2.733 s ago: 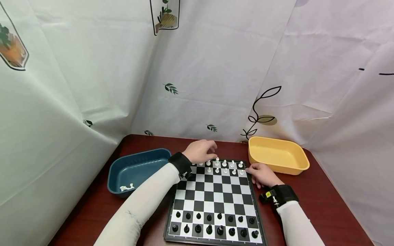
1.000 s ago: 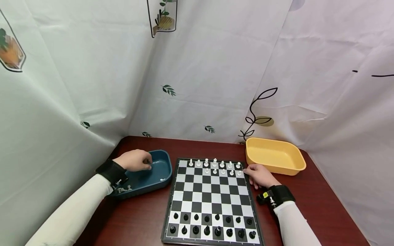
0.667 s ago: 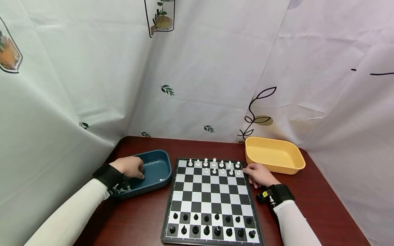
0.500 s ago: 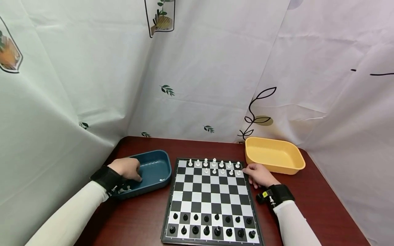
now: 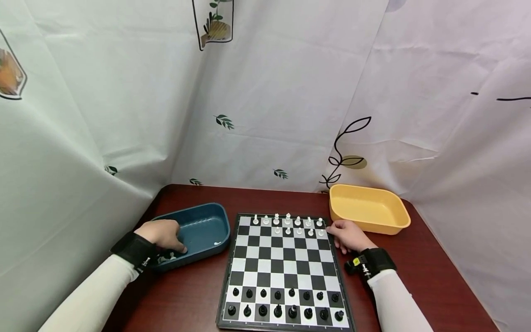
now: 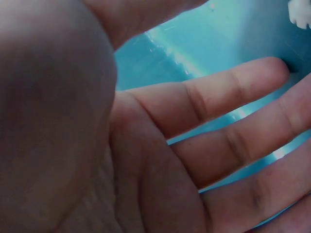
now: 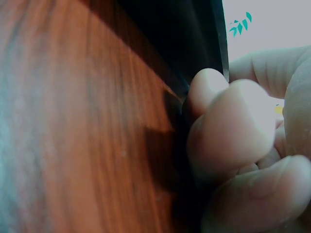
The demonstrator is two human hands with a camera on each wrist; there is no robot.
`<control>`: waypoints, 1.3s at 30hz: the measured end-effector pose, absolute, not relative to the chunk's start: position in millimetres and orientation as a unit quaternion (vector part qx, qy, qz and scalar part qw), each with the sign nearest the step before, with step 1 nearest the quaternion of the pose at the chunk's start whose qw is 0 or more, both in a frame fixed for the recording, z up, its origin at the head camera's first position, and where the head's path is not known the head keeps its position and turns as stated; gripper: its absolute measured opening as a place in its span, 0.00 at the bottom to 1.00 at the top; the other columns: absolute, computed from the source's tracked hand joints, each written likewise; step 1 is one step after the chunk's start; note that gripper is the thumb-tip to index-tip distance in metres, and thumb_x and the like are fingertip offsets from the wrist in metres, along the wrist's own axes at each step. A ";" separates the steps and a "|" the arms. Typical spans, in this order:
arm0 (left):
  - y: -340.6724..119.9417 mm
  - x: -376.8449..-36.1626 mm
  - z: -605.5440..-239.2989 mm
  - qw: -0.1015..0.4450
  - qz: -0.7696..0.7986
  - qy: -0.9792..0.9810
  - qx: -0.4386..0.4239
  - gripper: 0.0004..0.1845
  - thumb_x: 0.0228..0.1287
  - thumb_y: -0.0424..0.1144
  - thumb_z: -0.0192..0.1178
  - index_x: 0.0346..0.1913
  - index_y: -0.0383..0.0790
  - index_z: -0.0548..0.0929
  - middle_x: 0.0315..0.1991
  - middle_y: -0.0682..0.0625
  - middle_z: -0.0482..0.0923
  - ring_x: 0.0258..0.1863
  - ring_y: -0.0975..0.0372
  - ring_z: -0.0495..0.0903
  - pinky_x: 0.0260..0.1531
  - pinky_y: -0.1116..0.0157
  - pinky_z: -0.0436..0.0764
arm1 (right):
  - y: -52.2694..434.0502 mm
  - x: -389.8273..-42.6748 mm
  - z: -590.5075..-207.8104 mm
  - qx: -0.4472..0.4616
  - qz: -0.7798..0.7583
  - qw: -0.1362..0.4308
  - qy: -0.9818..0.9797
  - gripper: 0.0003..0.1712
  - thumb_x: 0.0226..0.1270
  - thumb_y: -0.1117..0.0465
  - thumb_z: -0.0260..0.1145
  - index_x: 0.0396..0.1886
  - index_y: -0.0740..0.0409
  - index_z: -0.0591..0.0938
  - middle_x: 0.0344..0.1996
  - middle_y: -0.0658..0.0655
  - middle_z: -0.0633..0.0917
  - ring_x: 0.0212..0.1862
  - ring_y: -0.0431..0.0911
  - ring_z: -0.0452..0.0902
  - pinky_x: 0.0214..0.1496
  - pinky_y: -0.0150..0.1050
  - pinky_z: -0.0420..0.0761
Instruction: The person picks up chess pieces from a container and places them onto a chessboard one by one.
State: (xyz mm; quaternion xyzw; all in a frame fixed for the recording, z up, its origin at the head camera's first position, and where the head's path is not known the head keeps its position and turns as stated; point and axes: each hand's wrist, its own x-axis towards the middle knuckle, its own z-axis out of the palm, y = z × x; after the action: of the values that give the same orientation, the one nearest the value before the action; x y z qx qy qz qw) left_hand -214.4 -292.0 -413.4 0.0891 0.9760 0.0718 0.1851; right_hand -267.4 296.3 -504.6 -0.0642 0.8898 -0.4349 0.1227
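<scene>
Two full rows of black pieces point(image 5: 285, 302) stand along the near edge of the chessboard point(image 5: 285, 265), which lies in the middle of the desk point(image 5: 419, 272); the squares between them and the far rows are bare. To the left, the left hand point(image 5: 162, 234) reaches down into the near end of the blue tray point(image 5: 205, 226), which sits near the desk's left edge, just beside the board. Its fingers point(image 6: 228, 92) are straight and spread over the tray floor and hold nothing; a few white pieces point(image 5: 167, 257) lie in the tray's near corner beside them. The right hand point(image 5: 347, 235) rests on the desk at the board's far right corner, fingers point(image 7: 228, 126) curled against the board's edge. White pieces point(image 5: 288, 223) fill the far two rows only in part. The yellow tray point(image 5: 369, 210) sits just beyond the right hand, near the desk's far right corner
</scene>
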 end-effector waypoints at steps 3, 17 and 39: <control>-294.4 -212.2 -413.8 0.189 0.083 0.974 0.096 0.24 0.57 0.53 0.83 0.17 0.48 0.78 0.17 0.57 0.70 0.19 0.63 0.69 0.23 0.64 0.64 | 296.1 -267.2 -504.6 -0.063 -0.433 0.125 0.891 0.17 0.83 0.51 0.65 0.34 0.57 0.83 0.18 0.54 0.82 0.13 0.45 0.77 0.16 0.37 0.72; -293.5 -209.4 -420.8 0.218 0.116 0.960 0.129 0.17 0.48 0.34 0.76 0.14 0.48 0.77 0.14 0.58 0.72 0.15 0.65 0.69 0.20 0.66 0.65 | 295.6 -267.4 -506.2 -0.064 -0.439 0.125 0.888 0.17 0.83 0.51 0.66 0.34 0.57 0.82 0.18 0.55 0.82 0.12 0.45 0.76 0.16 0.37 0.71; -291.2 -218.8 -424.1 0.154 0.137 0.959 0.195 0.18 0.49 0.23 0.66 0.21 0.49 0.71 0.20 0.58 0.57 0.20 0.64 0.54 0.24 0.64 0.56 | 295.9 -267.4 -505.4 -0.068 -0.434 0.124 0.890 0.18 0.83 0.51 0.65 0.34 0.57 0.83 0.18 0.55 0.82 0.13 0.46 0.77 0.16 0.37 0.72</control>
State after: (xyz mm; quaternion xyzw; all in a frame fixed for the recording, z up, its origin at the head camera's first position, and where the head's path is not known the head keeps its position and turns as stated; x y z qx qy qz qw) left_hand -218.8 -291.2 -424.1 0.1953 0.9589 0.1368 0.1541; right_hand -267.4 295.9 -505.4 -0.0679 0.8895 -0.4345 0.1241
